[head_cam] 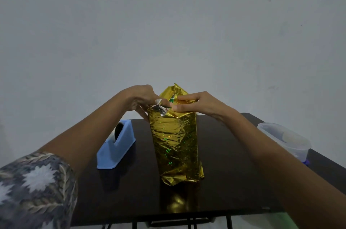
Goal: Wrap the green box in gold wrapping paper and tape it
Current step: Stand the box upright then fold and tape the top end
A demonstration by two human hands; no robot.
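We see the green box [171, 99] standing upright mid-table, long axis vertical, sheathed in gold wrapping paper [175, 140], a green sliver showing on top. Our left hand [139, 98] pinches a paper flap; our right hand [199, 104] presses folds down, fingers closed on paper. The tape dispenser [117, 147] sits toward the table [221, 182] left edge, a plastic container [285, 139] overhanging the right; the near edge lies bare.

One head-worn wide-angle view looks forward and slightly down across a dark counter [224, 182] toward a plain wall [168, 22], which fills the upper half from 9 to 3 o'clock. The counter sits low, around 6 o'clock, close enough that both forearms reach in from the bottom corners. No second view shares the scene.
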